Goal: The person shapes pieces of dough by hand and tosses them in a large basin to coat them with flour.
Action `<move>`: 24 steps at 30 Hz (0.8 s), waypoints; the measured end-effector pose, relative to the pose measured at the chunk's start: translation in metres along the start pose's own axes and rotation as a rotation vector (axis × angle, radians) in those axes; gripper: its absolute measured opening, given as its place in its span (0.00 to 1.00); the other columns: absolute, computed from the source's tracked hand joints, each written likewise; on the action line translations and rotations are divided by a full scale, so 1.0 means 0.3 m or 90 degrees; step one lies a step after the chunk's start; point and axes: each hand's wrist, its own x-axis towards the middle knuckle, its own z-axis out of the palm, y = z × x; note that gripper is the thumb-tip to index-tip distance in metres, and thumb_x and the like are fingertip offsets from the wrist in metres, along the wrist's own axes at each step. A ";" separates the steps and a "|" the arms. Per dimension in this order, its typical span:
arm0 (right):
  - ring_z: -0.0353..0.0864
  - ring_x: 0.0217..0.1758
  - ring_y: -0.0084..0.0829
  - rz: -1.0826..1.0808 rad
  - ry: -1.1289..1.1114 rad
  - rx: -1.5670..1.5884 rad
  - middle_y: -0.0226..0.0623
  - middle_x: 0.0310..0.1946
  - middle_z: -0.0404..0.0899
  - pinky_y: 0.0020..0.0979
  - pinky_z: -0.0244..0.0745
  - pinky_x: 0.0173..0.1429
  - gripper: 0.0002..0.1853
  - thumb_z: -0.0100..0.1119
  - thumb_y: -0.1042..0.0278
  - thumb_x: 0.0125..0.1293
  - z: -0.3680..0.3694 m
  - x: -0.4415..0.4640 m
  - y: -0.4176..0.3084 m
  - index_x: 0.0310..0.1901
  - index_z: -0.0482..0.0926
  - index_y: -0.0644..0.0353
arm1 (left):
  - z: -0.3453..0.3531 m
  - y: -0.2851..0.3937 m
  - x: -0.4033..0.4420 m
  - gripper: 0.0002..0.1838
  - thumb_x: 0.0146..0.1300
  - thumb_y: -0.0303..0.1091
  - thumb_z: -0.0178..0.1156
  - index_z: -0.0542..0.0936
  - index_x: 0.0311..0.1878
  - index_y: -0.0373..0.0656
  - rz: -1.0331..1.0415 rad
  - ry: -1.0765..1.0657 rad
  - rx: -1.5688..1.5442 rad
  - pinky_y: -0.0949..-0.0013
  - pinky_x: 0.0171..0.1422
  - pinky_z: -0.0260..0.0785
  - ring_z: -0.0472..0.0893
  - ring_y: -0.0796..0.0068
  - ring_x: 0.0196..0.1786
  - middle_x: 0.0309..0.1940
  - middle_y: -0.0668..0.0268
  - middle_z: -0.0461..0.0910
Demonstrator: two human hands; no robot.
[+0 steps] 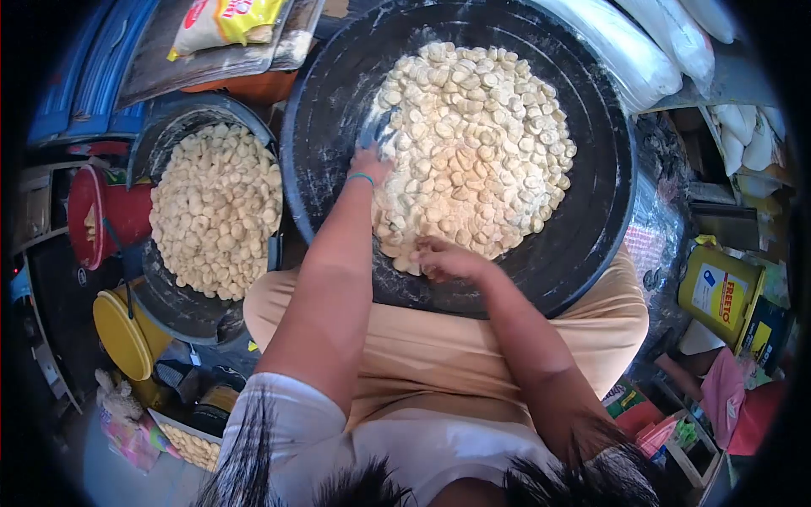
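A wide black basin (604,160) rests across my crossed legs, holding a heap of small round flattened dough pieces (481,127) dusted with flour. Pale brownish powder lies over the middle of the heap. My left hand (370,163), with a teal band at the wrist, is at the heap's left side, closed around a blue scoop-like thing (369,131) partly hidden by flour and fingers. At the heap's near edge, my right hand (443,258) has its fingers curled in against the dough pieces. What sits between those fingertips is hidden.
On the left stands a dark tub (182,317) full of similar pale pieces. Beside it are a red bucket (127,211) and a yellow-lidded bucket (122,334). A flour bag (224,25) lies on trays at upper left. White sacks (617,51) and a yellow container (718,291) are on the right.
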 end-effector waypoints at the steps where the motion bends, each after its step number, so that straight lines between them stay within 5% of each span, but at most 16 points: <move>1: 0.78 0.44 0.32 0.024 -0.019 0.044 0.38 0.51 0.76 0.41 0.76 0.49 0.33 0.65 0.48 0.58 -0.072 -0.049 -0.022 0.62 0.68 0.52 | 0.162 -0.072 0.078 0.48 0.58 0.69 0.50 0.52 0.74 0.50 0.070 -0.097 0.238 0.49 0.75 0.47 0.43 0.45 0.76 0.75 0.49 0.40; 2: 0.79 0.36 0.29 0.018 0.051 0.049 0.36 0.46 0.77 0.35 0.77 0.39 0.28 0.64 0.50 0.58 -0.189 0.016 0.058 0.58 0.71 0.51 | 0.161 -0.019 -0.041 0.50 0.57 0.72 0.48 0.48 0.75 0.52 0.007 -0.140 0.193 0.50 0.76 0.43 0.39 0.42 0.76 0.75 0.50 0.35; 4: 0.81 0.43 0.37 -0.062 0.301 0.008 0.41 0.47 0.79 0.37 0.76 0.48 0.34 0.61 0.44 0.58 -0.412 0.219 0.350 0.59 0.70 0.59 | 0.123 0.131 -0.286 0.55 0.53 0.76 0.47 0.43 0.76 0.55 -0.067 -0.242 0.166 0.51 0.77 0.40 0.36 0.38 0.75 0.76 0.52 0.29; 5: 0.75 0.56 0.43 0.061 0.428 -0.106 0.50 0.57 0.73 0.41 0.70 0.59 0.42 0.62 0.38 0.54 -0.416 0.109 0.284 0.62 0.67 0.64 | 0.122 0.165 -0.343 0.58 0.50 0.78 0.49 0.41 0.76 0.54 -0.080 -0.300 0.182 0.50 0.77 0.41 0.36 0.38 0.75 0.76 0.52 0.29; 8: 0.62 0.68 0.47 0.152 0.808 -0.040 0.56 0.65 0.61 0.42 0.60 0.68 0.45 0.63 0.38 0.53 -0.200 0.336 0.357 0.65 0.63 0.64 | 0.121 0.144 -0.516 0.60 0.47 0.78 0.53 0.45 0.75 0.49 0.049 -0.436 0.218 0.45 0.74 0.47 0.49 0.45 0.74 0.75 0.51 0.38; 10: 0.39 0.76 0.53 0.245 0.675 0.069 0.58 0.71 0.44 0.48 0.44 0.75 0.45 0.64 0.46 0.56 0.055 0.307 0.093 0.70 0.55 0.59 | 0.108 0.091 -0.573 0.57 0.46 0.74 0.57 0.53 0.74 0.47 0.180 -0.488 0.224 0.49 0.73 0.52 0.57 0.46 0.72 0.73 0.48 0.49; 12: 0.49 0.73 0.53 0.118 0.569 0.052 0.60 0.68 0.53 0.50 0.49 0.73 0.45 0.65 0.49 0.56 0.189 0.221 -0.003 0.71 0.54 0.58 | 0.039 0.015 -0.493 0.43 0.50 0.61 0.62 0.68 0.66 0.44 0.293 -0.594 0.145 0.54 0.69 0.60 0.70 0.48 0.64 0.64 0.48 0.67; 14: 0.59 0.69 0.52 -0.085 0.290 0.086 0.59 0.64 0.61 0.49 0.55 0.71 0.43 0.66 0.53 0.57 0.127 0.187 0.007 0.70 0.56 0.57 | -0.116 0.026 -0.459 0.32 0.54 0.50 0.62 0.75 0.58 0.40 0.091 -0.576 -0.066 0.59 0.66 0.64 0.77 0.49 0.55 0.55 0.50 0.76; 15: 0.64 0.67 0.51 -0.179 0.143 0.099 0.58 0.62 0.64 0.48 0.58 0.69 0.42 0.66 0.54 0.57 0.086 0.163 0.020 0.69 0.56 0.56 | -0.098 0.011 -0.356 0.30 0.55 0.48 0.61 0.75 0.58 0.40 0.088 -0.497 0.061 0.59 0.66 0.64 0.76 0.50 0.55 0.57 0.51 0.75; 16: 0.75 0.55 0.44 -0.105 0.159 0.064 0.55 0.56 0.72 0.41 0.69 0.62 0.36 0.66 0.59 0.57 0.032 0.054 -0.057 0.66 0.62 0.57 | -0.072 -0.012 -0.276 0.28 0.56 0.46 0.61 0.75 0.58 0.41 0.082 -0.414 0.184 0.58 0.66 0.63 0.75 0.51 0.56 0.58 0.52 0.74; 17: 0.77 0.49 0.38 -0.079 0.191 0.187 0.50 0.51 0.73 0.35 0.72 0.56 0.31 0.64 0.59 0.59 -0.030 0.029 -0.057 0.61 0.66 0.60 | -0.098 0.014 -0.282 0.30 0.58 0.48 0.59 0.71 0.62 0.44 0.076 -0.295 0.160 0.58 0.68 0.61 0.71 0.51 0.61 0.62 0.51 0.69; 18: 0.77 0.45 0.37 -0.170 0.332 0.087 0.47 0.46 0.74 0.35 0.73 0.54 0.29 0.63 0.58 0.60 -0.129 0.113 0.033 0.60 0.68 0.60 | -0.116 0.057 -0.290 0.32 0.60 0.51 0.57 0.68 0.66 0.47 0.072 -0.178 0.136 0.57 0.70 0.58 0.67 0.51 0.66 0.66 0.50 0.65; 21: 0.65 0.63 0.48 -0.112 0.601 0.000 0.56 0.63 0.57 0.44 0.67 0.64 0.36 0.62 0.50 0.59 -0.243 0.206 0.145 0.65 0.63 0.59 | 0.044 0.042 -0.210 0.39 0.63 0.60 0.51 0.58 0.72 0.47 0.028 -0.163 -0.008 0.48 0.73 0.51 0.55 0.53 0.74 0.72 0.54 0.56; 22: 0.60 0.67 0.54 -0.068 0.620 0.023 0.58 0.66 0.51 0.47 0.64 0.66 0.39 0.62 0.47 0.59 -0.229 0.213 0.155 0.66 0.61 0.60 | 0.061 0.059 -0.225 0.44 0.60 0.68 0.48 0.54 0.74 0.52 0.067 -0.288 0.194 0.45 0.75 0.46 0.47 0.53 0.76 0.74 0.56 0.48; 24: 0.56 0.68 0.62 0.057 0.629 -0.126 0.58 0.67 0.47 0.50 0.60 0.69 0.43 0.59 0.46 0.59 -0.075 0.310 0.152 0.69 0.54 0.62 | 0.108 0.106 -0.322 0.47 0.54 0.69 0.54 0.56 0.73 0.56 0.058 -0.331 0.275 0.41 0.73 0.46 0.47 0.51 0.76 0.74 0.58 0.50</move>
